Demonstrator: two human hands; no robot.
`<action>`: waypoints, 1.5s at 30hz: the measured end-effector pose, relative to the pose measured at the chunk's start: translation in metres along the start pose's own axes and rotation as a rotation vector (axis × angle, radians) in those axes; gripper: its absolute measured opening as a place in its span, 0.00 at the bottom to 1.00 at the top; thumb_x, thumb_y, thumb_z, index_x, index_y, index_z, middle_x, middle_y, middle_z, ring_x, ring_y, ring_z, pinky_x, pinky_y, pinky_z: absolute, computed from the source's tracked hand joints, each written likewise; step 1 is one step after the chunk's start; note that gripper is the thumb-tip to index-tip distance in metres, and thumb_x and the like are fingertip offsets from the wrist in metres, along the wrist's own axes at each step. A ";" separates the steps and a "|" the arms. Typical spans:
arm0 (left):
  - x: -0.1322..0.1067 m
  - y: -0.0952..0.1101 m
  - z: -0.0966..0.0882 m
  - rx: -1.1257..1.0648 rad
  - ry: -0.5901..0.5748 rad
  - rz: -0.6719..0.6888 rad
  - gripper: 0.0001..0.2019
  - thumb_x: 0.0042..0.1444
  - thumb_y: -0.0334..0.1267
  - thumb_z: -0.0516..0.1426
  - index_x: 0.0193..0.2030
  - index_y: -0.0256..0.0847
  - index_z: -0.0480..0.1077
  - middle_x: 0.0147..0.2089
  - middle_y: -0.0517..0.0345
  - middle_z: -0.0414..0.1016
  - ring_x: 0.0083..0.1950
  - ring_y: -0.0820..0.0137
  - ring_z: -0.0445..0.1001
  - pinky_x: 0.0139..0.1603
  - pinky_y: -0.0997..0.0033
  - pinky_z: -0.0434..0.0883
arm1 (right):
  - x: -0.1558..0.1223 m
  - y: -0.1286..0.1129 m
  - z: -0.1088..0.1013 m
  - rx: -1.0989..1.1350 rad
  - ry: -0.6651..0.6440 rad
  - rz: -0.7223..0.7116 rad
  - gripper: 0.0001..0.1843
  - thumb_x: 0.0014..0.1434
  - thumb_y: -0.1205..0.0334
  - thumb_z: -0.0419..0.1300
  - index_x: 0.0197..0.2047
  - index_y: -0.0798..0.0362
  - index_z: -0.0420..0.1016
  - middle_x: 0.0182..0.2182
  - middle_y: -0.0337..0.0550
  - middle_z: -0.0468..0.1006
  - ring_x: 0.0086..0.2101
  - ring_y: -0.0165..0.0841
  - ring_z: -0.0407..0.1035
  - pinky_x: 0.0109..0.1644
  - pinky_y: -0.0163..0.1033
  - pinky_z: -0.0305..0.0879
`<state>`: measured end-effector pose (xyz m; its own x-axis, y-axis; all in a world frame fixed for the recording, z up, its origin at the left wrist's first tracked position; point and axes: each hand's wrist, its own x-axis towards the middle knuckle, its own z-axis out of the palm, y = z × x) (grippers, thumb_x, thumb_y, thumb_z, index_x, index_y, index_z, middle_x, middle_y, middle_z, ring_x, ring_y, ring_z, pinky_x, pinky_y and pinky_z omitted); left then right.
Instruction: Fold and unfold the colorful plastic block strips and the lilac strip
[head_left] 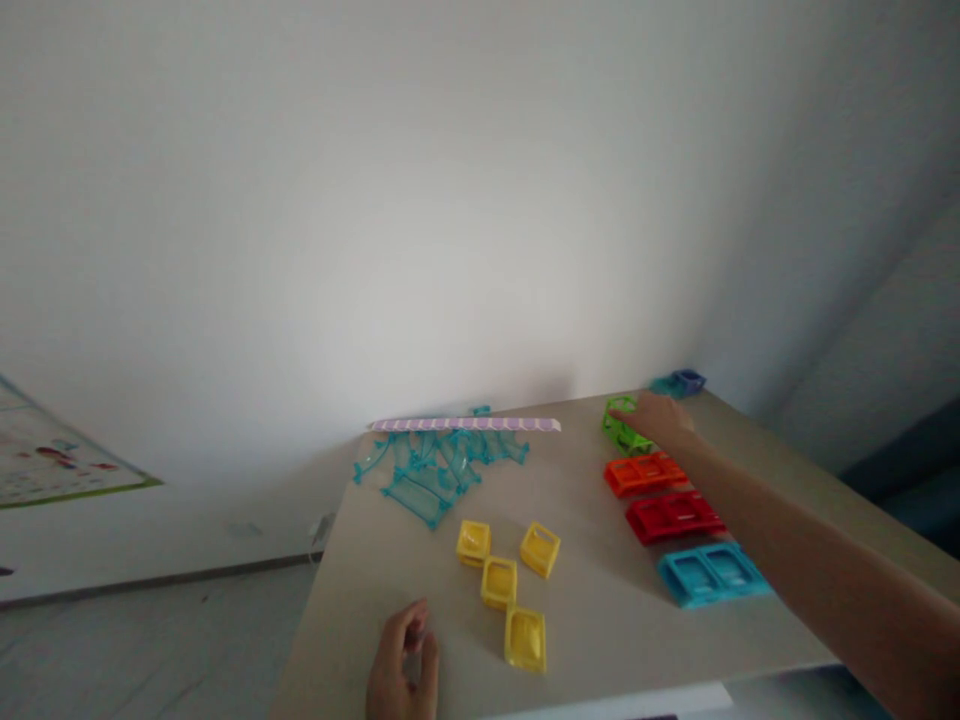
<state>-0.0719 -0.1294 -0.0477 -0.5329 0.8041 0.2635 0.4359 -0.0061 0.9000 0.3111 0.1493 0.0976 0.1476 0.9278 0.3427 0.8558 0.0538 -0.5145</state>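
Observation:
My right hand (661, 420) reaches to the far right of the table, its fingers at a bright green open-frame plastic block (619, 428). The fingertips on the far side are partly hidden. Nearer along that arm lie orange (643, 474), red (671, 517) and light blue (712, 574) frame blocks, the arm covering some of their right ends. At the front left, my left hand (403, 664) rests on the table, fingers loosely curled with a gap to the thumb and nothing between them. Several yellow square blocks (499, 583) lie to its right.
Clear teal plastic pieces (435, 470) lie in a loose heap at the back left, behind them a lilac-and-white strip (465, 425). A dark blue block (688, 380) sits in the far right corner. The table (577, 610) meets a white wall (465, 220).

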 end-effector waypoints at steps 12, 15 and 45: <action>0.028 0.024 0.017 0.062 -0.321 0.127 0.24 0.56 0.36 0.56 0.61 0.46 0.67 0.63 0.48 0.69 0.59 0.57 0.71 0.57 0.56 0.70 | -0.196 -0.058 0.028 0.311 -0.527 -0.502 0.30 0.57 0.62 0.60 0.63 0.50 0.64 0.58 0.52 0.68 0.57 0.42 0.65 0.61 0.47 0.62; 0.032 0.031 0.030 0.013 -0.403 0.163 0.25 0.56 0.33 0.55 0.62 0.49 0.67 0.68 0.52 0.63 0.67 0.58 0.63 0.64 0.55 0.63 | -0.226 -0.057 0.050 0.339 -0.502 -0.397 0.34 0.56 0.63 0.60 0.66 0.49 0.60 0.60 0.51 0.66 0.58 0.44 0.63 0.62 0.49 0.61; 0.067 0.026 0.048 0.170 -0.501 0.086 0.23 0.49 0.37 0.63 0.53 0.47 0.65 0.49 0.55 0.78 0.43 0.64 0.78 0.45 0.64 0.73 | -0.190 -0.098 0.118 0.260 -0.401 0.067 0.28 0.64 0.48 0.52 0.15 0.52 0.64 0.16 0.42 0.69 0.20 0.31 0.61 0.27 0.37 0.43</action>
<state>-0.0617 -0.0470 -0.0230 -0.0970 0.9904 0.0983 0.5962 -0.0212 0.8026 0.1411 0.0117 -0.0100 -0.0485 0.9988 -0.0014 0.6909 0.0325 -0.7223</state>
